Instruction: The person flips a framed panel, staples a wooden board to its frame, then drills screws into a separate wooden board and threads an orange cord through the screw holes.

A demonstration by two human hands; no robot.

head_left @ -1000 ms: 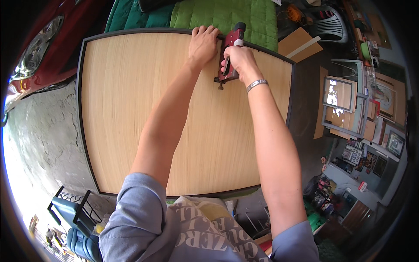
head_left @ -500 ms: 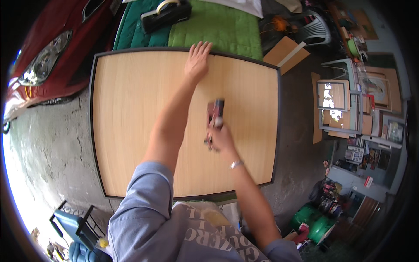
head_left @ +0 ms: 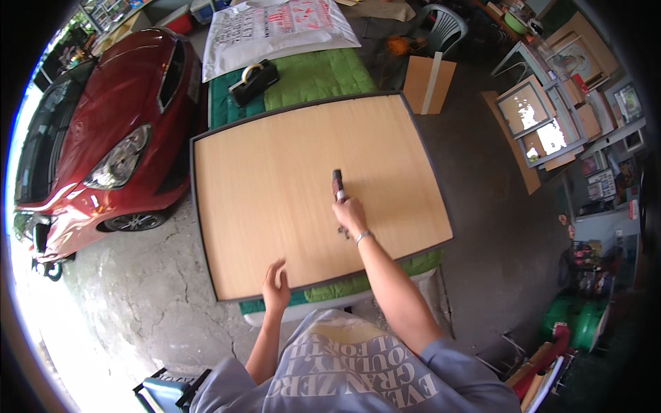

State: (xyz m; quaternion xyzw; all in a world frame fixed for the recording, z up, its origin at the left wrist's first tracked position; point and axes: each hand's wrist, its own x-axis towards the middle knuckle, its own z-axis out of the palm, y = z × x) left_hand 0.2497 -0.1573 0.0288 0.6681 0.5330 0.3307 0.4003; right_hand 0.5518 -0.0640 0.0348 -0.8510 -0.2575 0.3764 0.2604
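A: Right hand (head_left: 350, 215) is wrapped closed around the grip of a dark red power tool (head_left: 338, 184), a stapler or nailer by the look of it, its nose pointing away over the middle of the wooden panel (head_left: 275, 186).

B: And the left hand (head_left: 275, 288)?

A: Open, fingers loosely spread, holding nothing, hovering at the near edge of the panel. Whether it touches the wood, that can't be told from here.

B: How does that tool handle, in your view?

A: Compact but probably dense and hard-bodied. The handle is the place to hold it, as the hand does now, clear of the nose.

B: The panel itself?

A: Large, flat, stiff, with a dark frame around it. It lies on a table covered with green padding (head_left: 310, 76). Probably awkward for one person, best taken by the framed edges.

B: Surroundings?

A: A red car (head_left: 103, 151) stands left of the table, a black tape dispenser (head_left: 253, 81) sits on the padding beyond the panel, a grey plastic chair (head_left: 444, 24) stands farther back, and framed pictures (head_left: 544, 124) lean at the right.
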